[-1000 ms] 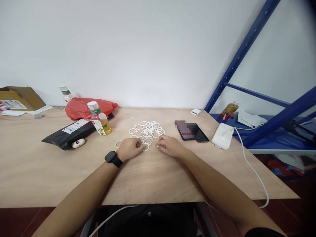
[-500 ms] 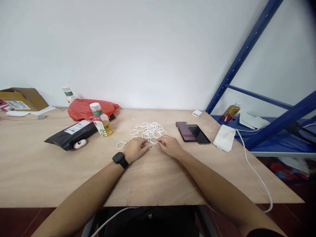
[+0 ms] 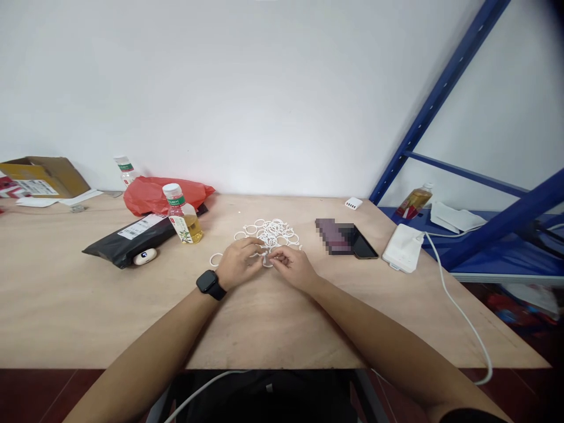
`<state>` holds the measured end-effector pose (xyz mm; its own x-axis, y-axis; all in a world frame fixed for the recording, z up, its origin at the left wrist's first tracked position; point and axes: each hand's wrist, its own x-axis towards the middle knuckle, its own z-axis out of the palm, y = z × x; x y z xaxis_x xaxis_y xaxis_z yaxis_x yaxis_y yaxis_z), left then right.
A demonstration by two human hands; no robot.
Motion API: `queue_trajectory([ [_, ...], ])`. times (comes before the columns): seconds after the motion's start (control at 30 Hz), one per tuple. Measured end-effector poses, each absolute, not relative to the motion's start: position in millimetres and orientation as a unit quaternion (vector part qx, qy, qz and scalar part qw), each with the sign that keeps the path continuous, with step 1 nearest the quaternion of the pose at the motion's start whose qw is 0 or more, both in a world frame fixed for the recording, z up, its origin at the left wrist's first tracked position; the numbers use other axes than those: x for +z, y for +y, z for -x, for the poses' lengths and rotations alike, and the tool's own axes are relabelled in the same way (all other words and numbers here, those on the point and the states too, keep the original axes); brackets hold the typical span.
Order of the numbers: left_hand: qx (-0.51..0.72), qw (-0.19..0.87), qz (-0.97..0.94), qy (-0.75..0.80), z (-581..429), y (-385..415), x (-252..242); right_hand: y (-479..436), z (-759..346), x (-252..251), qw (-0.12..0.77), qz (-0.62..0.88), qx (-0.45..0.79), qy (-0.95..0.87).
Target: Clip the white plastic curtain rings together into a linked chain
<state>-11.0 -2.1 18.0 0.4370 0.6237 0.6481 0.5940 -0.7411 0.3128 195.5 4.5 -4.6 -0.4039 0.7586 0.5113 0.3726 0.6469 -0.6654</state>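
Note:
A pile of white rings (image 3: 275, 229), each with a small tab or eyelet, lies in the middle of the table. At the near edge of the pile, one white ring (image 3: 267, 264) is between my two hands. My left hand (image 3: 240, 262), with a black watch on its wrist, has its thumb and fingers curled round the ring's left side, partly hiding it. From the right, my right hand (image 3: 292, 267) pinches the ring near its top. A separate white ring (image 3: 215, 259) rests on the wood just left of my left hand.
To the left are a tea bottle (image 3: 184, 217), a black parcel bag (image 3: 126, 241), a small white case (image 3: 145, 256) and a red bag (image 3: 165, 195). Phones (image 3: 363, 242), a white power bank (image 3: 402, 248) with its cable and a charger (image 3: 353, 203) lie right, near a blue rack (image 3: 434, 106).
My right hand has moved slightly left and down, closer to my left hand. Both hands now meet at one ring at the pile's near edge. The view has shifted a little.

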Motion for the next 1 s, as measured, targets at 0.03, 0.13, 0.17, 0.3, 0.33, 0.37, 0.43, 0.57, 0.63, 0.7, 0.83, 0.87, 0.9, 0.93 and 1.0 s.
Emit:
queue_trajectory([
  [0.03,0.375,0.002,-0.843,0.387,16.5,-0.1,22.1,4.8,-196.4,-3.7,0.398,0.347,0.207,-0.824],
  [0.13,0.284,-0.053,-0.8,0.526,38.0,7.0,32.8,6.2,-200.3,-1.5,0.313,0.327,0.135,-0.881],
  [0.17,0.242,-0.061,-0.786,0.565,45.5,9.1,34.9,6.6,-201.6,-1.3,0.284,0.325,0.12,-0.894],
  [0.3,0.109,-0.047,-0.747,0.654,65.4,12.4,34.9,8.5,-204.8,-2.9,0.21,0.335,0.096,-0.914],
  [0.33,0.085,-0.044,-0.743,0.663,67.0,11.9,33.8,9.1,-205.0,-3.7,0.202,0.333,0.094,-0.916],
  [0.37,0.066,-0.044,-0.741,0.667,67.2,11.1,32.9,9.5,-205.1,-4.5,0.198,0.331,0.094,-0.918],
  [0.43,0.045,-0.049,-0.742,0.667,64.9,9.0,32.5,10.2,-205.1,-5.8,0.197,0.322,0.096,-0.921],
  [0.57,0.117,-0.046,-0.747,0.653,52.1,4.1,35.8,8.9,-204.8,-4.6,0.239,0.3,0.094,-0.919],
  [0.63,0.218,-0.006,-0.76,0.612,41.3,1.5,34.9,7.2,-204.4,-2.4,0.288,0.295,0.079,-0.908],
  [0.7,0.319,0.11,-0.765,0.548,28.3,-1.0,29.5,5.5,-204.3,-0.2,0.338,0.285,0.062,-0.895],
  [0.83,0.42,0.333,-0.71,0.456,5.4,-4.2,14.0,2.9,-205.4,2.2,0.377,0.251,0.049,-0.89],
  [0.87,0.438,0.374,-0.688,0.442,2.4,-4.4,12.0,2.5,-206.0,2.5,0.375,0.247,0.047,-0.892],
  [0.9,0.453,0.406,-0.669,0.428,0.9,-4.3,11.5,2.1,-206.5,2.9,0.372,0.244,0.045,-0.894],
  [0.93,0.463,0.43,-0.653,0.418,0.7,-4.1,12.4,1.9,-207.0,3.2,0.372,0.243,0.044,-0.895],
  [1.0,0.471,0.459,-0.629,0.415,2.8,-3.5,16.5,1.8,-207.6,3.8,0.376,0.242,0.048,-0.893],
])
